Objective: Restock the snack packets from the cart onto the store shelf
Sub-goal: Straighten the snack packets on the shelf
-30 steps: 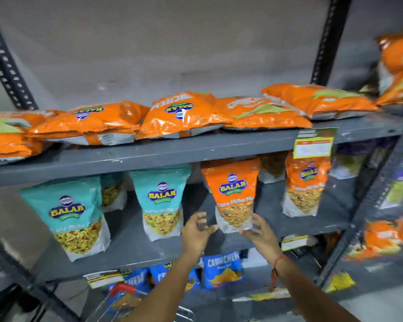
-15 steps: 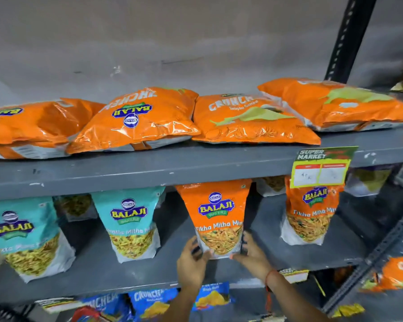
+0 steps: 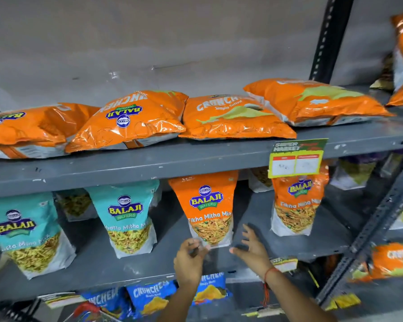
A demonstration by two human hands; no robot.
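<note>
An orange Tikha Mitha Mix packet [image 3: 207, 205] stands upright on the grey middle shelf [image 3: 98, 266]. My left hand [image 3: 189, 260] is at the packet's lower left corner, with loosely bent fingertips touching its bottom edge. Just right of the packet is my right hand [image 3: 253, 249], fingers spread and holding nothing. A second orange mix packet [image 3: 298, 205] stands further right. Two teal Khatta Mitha packets [image 3: 128, 219] [image 3: 26, 233] stand to the left. The cart's red handle [image 3: 86, 307] shows at the bottom left.
Large orange Crunchex bags [image 3: 130, 122] lie flat along the upper shelf [image 3: 149, 161]. A price tag [image 3: 296, 159] hangs from its edge. Blue Crunchex packets [image 3: 151, 296] sit on the shelf below. A dark upright post [image 3: 377, 219] bounds the bay on the right.
Both hands moved in and set the orange mix packet upright. The right hand has since come off it and opened. The left hand's grip has loosened. The camera moved closer.
</note>
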